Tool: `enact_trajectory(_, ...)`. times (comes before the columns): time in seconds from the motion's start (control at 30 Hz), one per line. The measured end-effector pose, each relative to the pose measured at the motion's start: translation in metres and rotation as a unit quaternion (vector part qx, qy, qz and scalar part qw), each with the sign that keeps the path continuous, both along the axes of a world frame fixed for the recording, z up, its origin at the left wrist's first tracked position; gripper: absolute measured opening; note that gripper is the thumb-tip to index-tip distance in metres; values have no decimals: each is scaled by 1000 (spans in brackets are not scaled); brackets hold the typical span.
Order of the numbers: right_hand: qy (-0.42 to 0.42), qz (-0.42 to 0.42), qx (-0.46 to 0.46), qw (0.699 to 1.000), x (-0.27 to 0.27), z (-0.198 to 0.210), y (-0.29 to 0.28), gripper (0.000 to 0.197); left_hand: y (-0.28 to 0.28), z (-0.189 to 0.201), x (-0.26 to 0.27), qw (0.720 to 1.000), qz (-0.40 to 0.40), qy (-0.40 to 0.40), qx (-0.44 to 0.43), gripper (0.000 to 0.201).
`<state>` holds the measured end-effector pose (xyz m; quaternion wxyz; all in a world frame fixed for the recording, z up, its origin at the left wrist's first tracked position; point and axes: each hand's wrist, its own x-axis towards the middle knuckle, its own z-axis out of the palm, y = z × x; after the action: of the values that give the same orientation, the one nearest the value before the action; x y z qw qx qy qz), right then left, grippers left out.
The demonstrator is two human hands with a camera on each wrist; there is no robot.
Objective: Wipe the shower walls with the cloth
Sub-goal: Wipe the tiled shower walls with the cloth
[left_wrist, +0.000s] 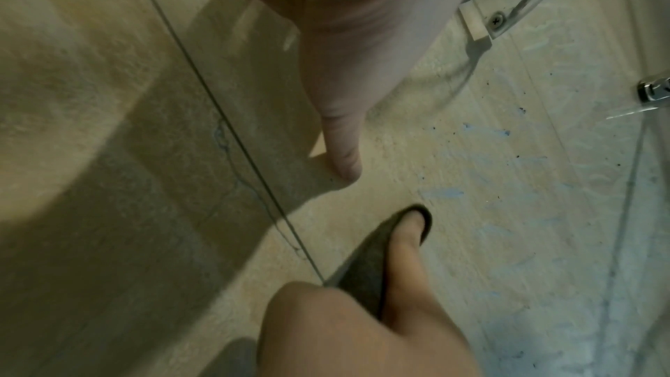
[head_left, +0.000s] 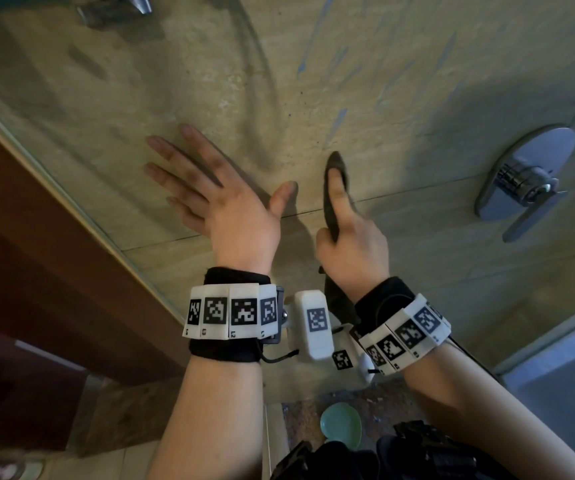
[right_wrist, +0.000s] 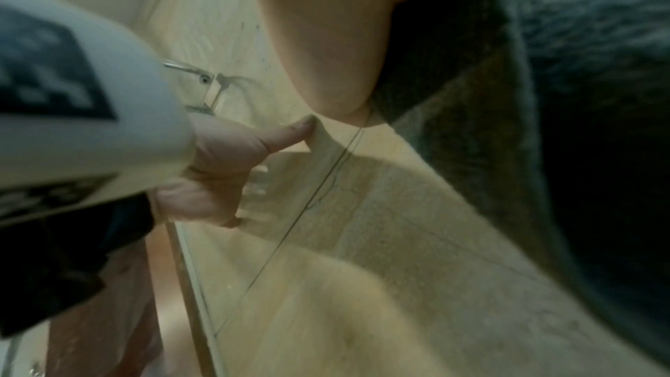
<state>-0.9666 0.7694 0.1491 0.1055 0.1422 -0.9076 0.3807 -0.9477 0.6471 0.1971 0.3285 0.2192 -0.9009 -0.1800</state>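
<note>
Left hand (head_left: 223, 199) flat on beige tiled shower wall (head_left: 400, 81); right hand (head_left: 352, 244) presses dark grey cloth (head_left: 335, 188); chrome valve handle (head_left: 525, 185) at 3 o'clock.

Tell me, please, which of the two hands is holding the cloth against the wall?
The right hand: it grips the dark cloth, while the left hand lies flat and bare on the tile.

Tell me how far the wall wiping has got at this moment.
Partly done at most: curved dark streaks on the beige wall look like wiped passes. In hand: the right hand presses the dark cloth to the wall, while the left hand lies flat beside it. Left: blue marks near the valve handle remain.
</note>
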Motion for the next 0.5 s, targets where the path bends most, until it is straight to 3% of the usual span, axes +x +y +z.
enact_trajectory(0.23, 55, 31, 23, 998, -5, 10, 3, 85, -1, -1, 0, 1000, 1, -2, -5, 128)
enact_trajectory(0.33, 41, 6, 57, 998, -7, 15, 8, 85, -1, -1, 0, 1000, -2, 1, -1, 128)
enact_trajectory(0.5, 14, -2, 36, 999, -6, 8, 6, 85, 0, 0, 0, 1000, 0, 2, -6, 129)
